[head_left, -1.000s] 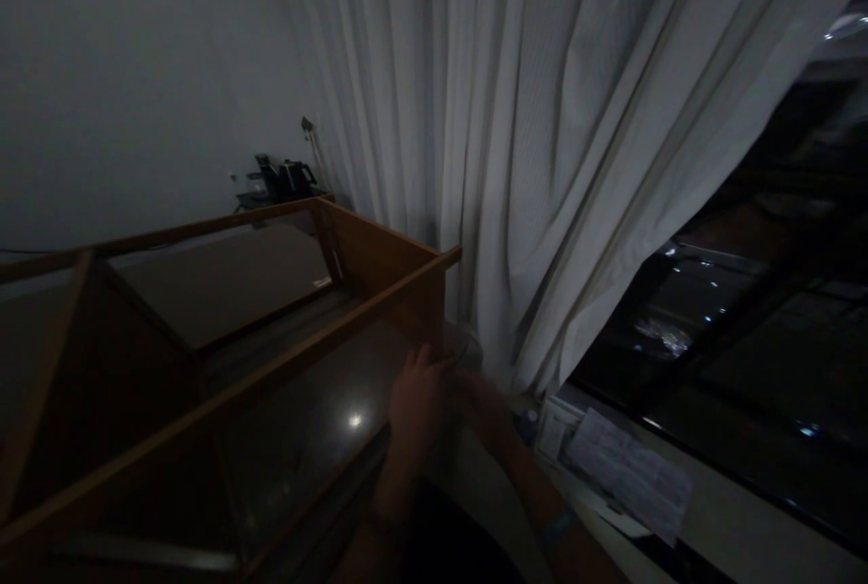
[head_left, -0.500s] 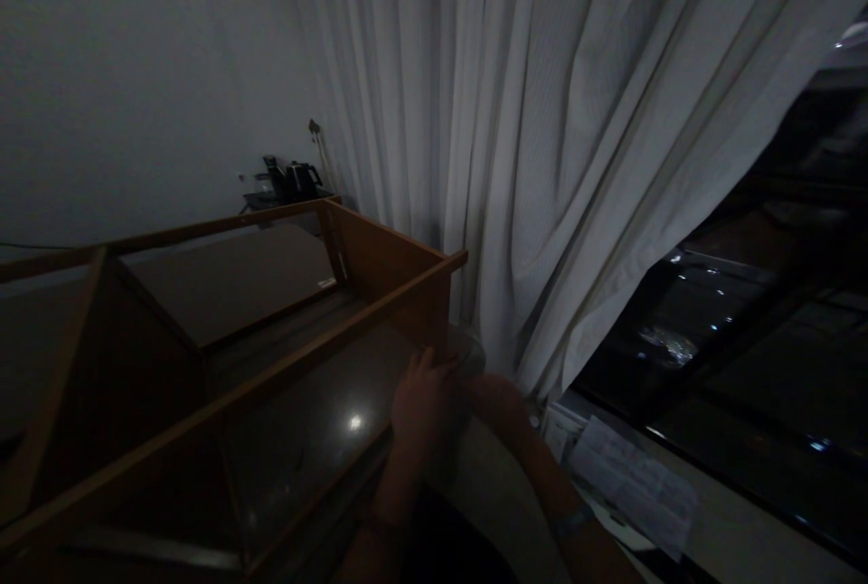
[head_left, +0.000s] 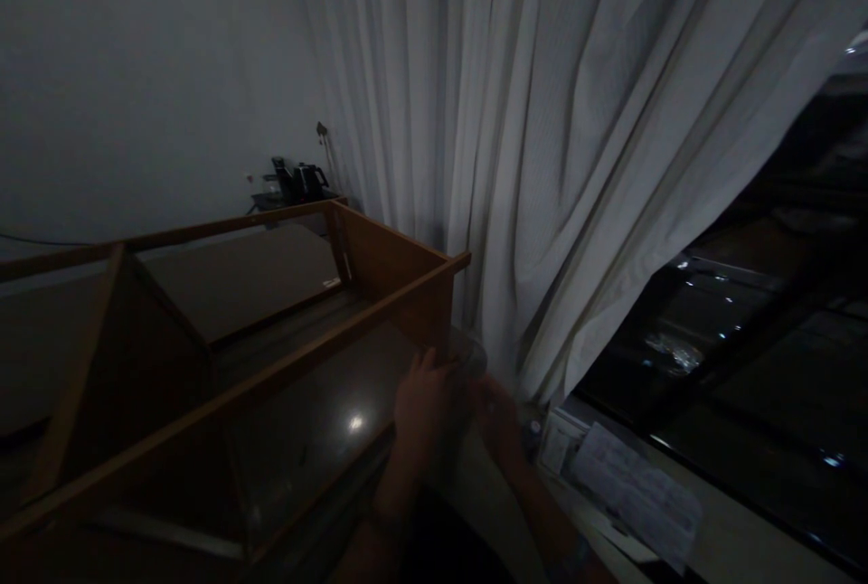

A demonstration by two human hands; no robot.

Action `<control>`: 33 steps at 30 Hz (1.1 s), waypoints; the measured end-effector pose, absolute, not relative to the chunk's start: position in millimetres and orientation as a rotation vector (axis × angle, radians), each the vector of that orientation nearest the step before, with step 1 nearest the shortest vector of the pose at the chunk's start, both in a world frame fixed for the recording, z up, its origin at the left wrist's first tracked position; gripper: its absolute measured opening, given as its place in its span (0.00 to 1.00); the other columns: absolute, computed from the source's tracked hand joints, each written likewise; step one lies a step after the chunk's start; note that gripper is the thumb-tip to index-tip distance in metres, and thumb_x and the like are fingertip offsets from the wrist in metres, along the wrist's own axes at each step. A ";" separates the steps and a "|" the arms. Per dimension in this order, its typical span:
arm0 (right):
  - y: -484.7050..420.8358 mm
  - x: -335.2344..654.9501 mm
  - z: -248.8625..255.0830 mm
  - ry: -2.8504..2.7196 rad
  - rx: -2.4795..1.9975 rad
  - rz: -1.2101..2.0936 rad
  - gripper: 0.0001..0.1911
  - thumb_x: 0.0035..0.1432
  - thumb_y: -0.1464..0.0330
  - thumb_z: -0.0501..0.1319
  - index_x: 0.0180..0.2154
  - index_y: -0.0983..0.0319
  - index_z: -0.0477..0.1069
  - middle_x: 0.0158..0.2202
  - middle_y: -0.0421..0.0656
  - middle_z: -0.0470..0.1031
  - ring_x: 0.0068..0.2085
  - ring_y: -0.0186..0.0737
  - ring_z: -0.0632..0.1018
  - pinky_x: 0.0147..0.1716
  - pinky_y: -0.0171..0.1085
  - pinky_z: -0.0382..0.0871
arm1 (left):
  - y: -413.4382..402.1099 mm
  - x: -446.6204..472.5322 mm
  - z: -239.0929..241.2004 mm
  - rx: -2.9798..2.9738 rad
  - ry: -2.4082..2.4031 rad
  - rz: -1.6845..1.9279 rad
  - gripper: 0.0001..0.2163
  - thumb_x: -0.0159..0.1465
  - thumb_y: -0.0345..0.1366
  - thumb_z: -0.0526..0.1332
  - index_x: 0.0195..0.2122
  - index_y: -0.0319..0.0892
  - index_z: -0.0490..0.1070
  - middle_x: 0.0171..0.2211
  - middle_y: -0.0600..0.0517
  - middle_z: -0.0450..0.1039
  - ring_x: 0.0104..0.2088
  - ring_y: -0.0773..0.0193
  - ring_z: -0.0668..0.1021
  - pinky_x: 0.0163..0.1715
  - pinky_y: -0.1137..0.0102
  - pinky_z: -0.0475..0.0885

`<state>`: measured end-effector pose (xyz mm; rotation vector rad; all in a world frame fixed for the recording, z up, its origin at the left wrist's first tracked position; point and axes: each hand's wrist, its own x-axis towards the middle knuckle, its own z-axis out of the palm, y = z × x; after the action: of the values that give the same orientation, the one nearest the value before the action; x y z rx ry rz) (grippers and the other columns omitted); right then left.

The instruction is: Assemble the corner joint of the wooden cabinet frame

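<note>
In dim light, a brown wooden furniture frame (head_left: 325, 344) with crosswise panels stretches from the left to the middle of the head view. My left hand (head_left: 421, 399) is at the lower part of its near right corner, its fingers bent against the end panel (head_left: 434, 308). Just right of it, my right hand (head_left: 496, 421) is closed, fingertips drawn together beside the same corner. Whatever is between those fingertips is too dark and blurred to make out. A pale rounded surface (head_left: 475, 466) lies beneath both hands.
A long pale curtain (head_left: 502, 159) hangs behind the corner. To the right are a dark window (head_left: 732, 367) and printed paper sheets (head_left: 637, 485) on a ledge. A black kettle (head_left: 310, 181) stands on a small table at the back, by the wall.
My right hand has shifted slightly, its wrist and forearm swinging left and lower, closer to my left hand. My left hand stays at the corner. The view has turned a little.
</note>
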<state>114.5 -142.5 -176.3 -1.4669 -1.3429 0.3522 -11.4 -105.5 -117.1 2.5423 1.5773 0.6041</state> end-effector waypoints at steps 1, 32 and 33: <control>-142.1 117.3 -176.0 -1.376 -1.475 0.351 0.18 0.64 0.56 0.50 0.29 0.60 0.67 0.24 0.40 0.73 0.27 0.36 0.73 0.25 0.32 0.64 | -105.8 -11.3 -116.3 2.539 1.583 0.597 0.13 0.64 0.40 0.54 0.48 0.56 0.72 0.52 0.50 0.65 0.49 0.60 0.69 0.43 0.69 0.69; -140.1 140.5 -173.9 -1.620 -1.656 0.097 0.17 0.64 0.55 0.50 0.41 0.60 0.69 0.33 0.45 0.77 0.32 0.42 0.77 0.30 0.38 0.69 | -105.2 -9.5 -113.8 2.531 1.594 0.614 0.13 0.64 0.39 0.54 0.48 0.57 0.72 0.51 0.50 0.66 0.48 0.58 0.69 0.42 0.68 0.70; -140.6 144.4 -173.5 -1.695 -1.663 -0.037 0.17 0.63 0.56 0.52 0.44 0.60 0.68 0.37 0.47 0.77 0.36 0.44 0.78 0.34 0.40 0.70 | -105.3 -9.5 -114.1 2.531 1.594 0.618 0.13 0.64 0.39 0.54 0.48 0.57 0.72 0.51 0.50 0.66 0.48 0.58 0.69 0.42 0.68 0.70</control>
<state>144.4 -140.6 -173.5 -1.6629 -1.6946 -0.0366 -9.5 -105.3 -114.1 2.5307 1.5937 0.6185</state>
